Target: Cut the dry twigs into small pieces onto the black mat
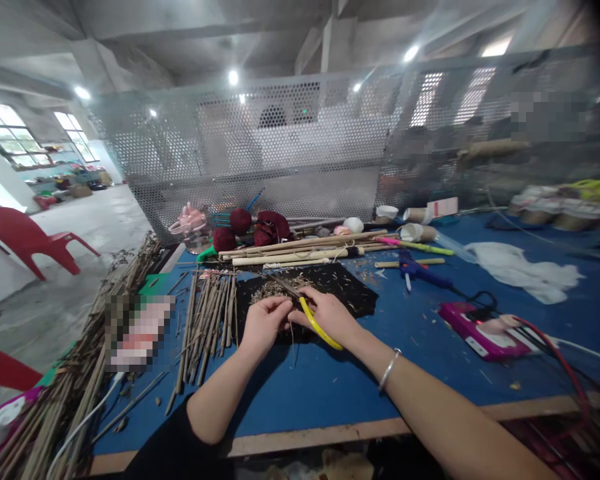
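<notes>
Head view, read from my remote seat, left to right:

- One red plastic chair (27, 241) stands on the concrete floor at far left.
- One long heap of dry brown sticks (65, 393) slants along the left edge of the blue surface (420, 360); a second, smaller row of sticks lies flat beside it, too many for me to count.
- One black cloth (350, 293), littered with pale shavings, lies under both hands.
- My left hand (263, 325) pinches a thin twig (286, 288) over the cloth, fingers closed on it.
- My right hand (330, 315) grips one yellow-handled tool (319, 328), curved and smooth, touching the left hand.
- Four dark red, fuzzy yarn balls (267, 228) sit behind pale bamboo rods.
- One blue glue gun (417, 270), one pink box, one crumpled white rag (525, 270) lie to the right.
</notes>
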`<act>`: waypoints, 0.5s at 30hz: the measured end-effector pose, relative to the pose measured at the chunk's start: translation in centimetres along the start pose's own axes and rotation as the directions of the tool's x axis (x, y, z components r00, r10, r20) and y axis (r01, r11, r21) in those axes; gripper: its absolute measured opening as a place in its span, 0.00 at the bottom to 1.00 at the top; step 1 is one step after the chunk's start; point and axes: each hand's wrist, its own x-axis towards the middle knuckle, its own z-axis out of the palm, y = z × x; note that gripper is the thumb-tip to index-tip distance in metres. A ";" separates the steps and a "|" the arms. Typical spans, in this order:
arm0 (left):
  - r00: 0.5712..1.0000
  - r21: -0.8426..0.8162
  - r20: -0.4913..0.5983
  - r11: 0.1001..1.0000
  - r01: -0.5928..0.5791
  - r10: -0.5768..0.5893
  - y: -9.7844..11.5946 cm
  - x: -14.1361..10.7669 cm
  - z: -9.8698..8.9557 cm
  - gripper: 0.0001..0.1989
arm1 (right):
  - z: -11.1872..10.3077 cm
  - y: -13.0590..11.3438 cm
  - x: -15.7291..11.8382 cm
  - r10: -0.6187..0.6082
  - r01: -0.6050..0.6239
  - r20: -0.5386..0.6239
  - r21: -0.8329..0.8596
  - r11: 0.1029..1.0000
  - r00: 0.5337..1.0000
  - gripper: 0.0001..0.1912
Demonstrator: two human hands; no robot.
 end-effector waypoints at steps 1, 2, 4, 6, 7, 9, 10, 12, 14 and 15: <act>1.000 -0.010 -0.006 1.000 -0.007 0.007 0.0 0.0 0.0 0.19 | -0.1 0.0 0.0 0.001 -0.001 0.005 -0.012 1.000 1.000 0.26; 1.000 -0.027 -0.016 0.999 -0.018 0.018 -0.1 0.0 0.0 0.19 | -0.2 -0.1 -0.1 -0.004 0.004 0.012 -0.021 1.000 1.000 0.27; 0.998 -0.064 -0.048 0.997 -0.043 0.040 0.0 0.1 -0.1 0.17 | -0.3 -0.2 -0.1 -0.034 0.034 0.029 -0.016 0.999 0.999 0.29; 0.995 -0.080 -0.081 0.995 -0.064 0.058 0.1 0.1 -0.1 0.15 | -0.3 -0.3 -0.2 -0.074 0.074 0.047 0.014 0.997 0.996 0.31; 0.994 -0.077 -0.091 0.994 -0.073 0.065 0.1 0.1 -0.1 0.15 | -0.3 -0.3 -0.2 -0.093 0.091 0.055 0.030 0.995 0.994 0.32; 0.993 -0.065 -0.095 0.995 -0.078 0.071 0.3 0.1 -0.2 0.15 | -0.3 -0.2 -0.2 -0.118 0.115 0.064 0.050 0.992 0.991 0.31; 0.994 -0.059 -0.090 0.996 -0.074 0.068 0.4 0.0 -0.1 0.15 | -0.3 -0.2 -0.2 -0.122 0.119 0.068 0.050 0.992 0.990 0.30; 0.995 -0.051 -0.081 0.997 -0.063 0.059 0.4 0.0 -0.1 0.16 | -0.3 0.0 -0.1 -0.110 0.107 0.079 0.038 0.994 0.991 0.28; 0.996 -0.055 -0.072 0.997 -0.059 0.055 0.4 0.1 -0.2 0.16 | -0.2 0.2 0.0 -0.086 0.084 0.086 0.025 0.996 0.993 0.26; 0.996 -0.063 -0.065 0.996 -0.060 0.056 0.4 0.1 -0.2 0.16 | -0.2 0.4 0.0 -0.079 0.077 0.082 0.025 0.997 0.993 0.25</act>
